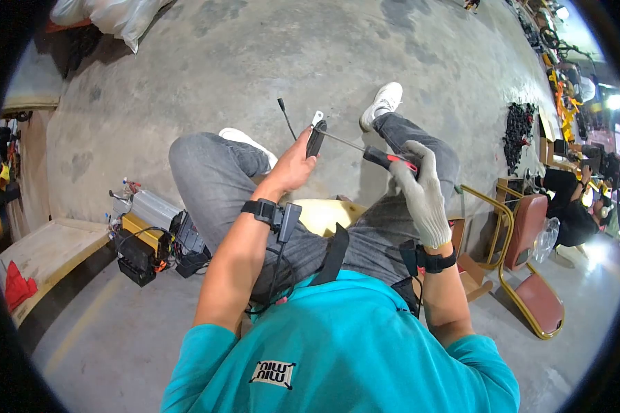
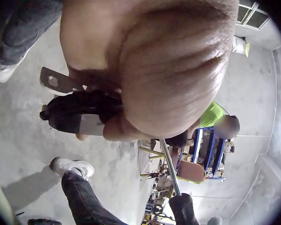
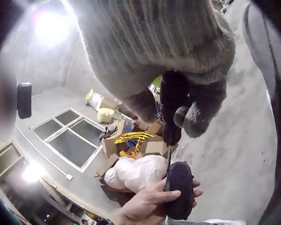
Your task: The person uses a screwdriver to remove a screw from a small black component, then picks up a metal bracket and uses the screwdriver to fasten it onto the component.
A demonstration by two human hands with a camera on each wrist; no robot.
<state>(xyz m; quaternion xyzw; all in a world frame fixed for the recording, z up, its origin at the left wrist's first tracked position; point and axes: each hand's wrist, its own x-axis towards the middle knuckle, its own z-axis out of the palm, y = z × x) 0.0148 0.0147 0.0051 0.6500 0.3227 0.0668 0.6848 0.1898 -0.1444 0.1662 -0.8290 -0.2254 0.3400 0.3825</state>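
My bare left hand [image 1: 291, 171] holds a black oblong part [image 1: 315, 141], its fingers wrapped around the side. A flat metal tab with a hole [image 2: 58, 80] sticks out beside the part. A thin black cable with a plug end [image 1: 281, 103] rises near that hand. In a knitted glove, my right hand [image 1: 420, 196] grips a screwdriver [image 1: 377, 157] by its black and red handle. The shaft reaches across to the black part, with the tip right at its side. In the right wrist view the part's rounded black face [image 3: 180, 192] lies below the screwdriver handle.
Electrical units with wires [image 1: 155, 230] stand on the floor to the left, near a wooden bench [image 1: 65, 241]. At right is a chair with a gold frame [image 1: 506, 234]; another person [image 1: 568, 203] sits beyond it. White sacks [image 1: 124, 20] lie at the far left.
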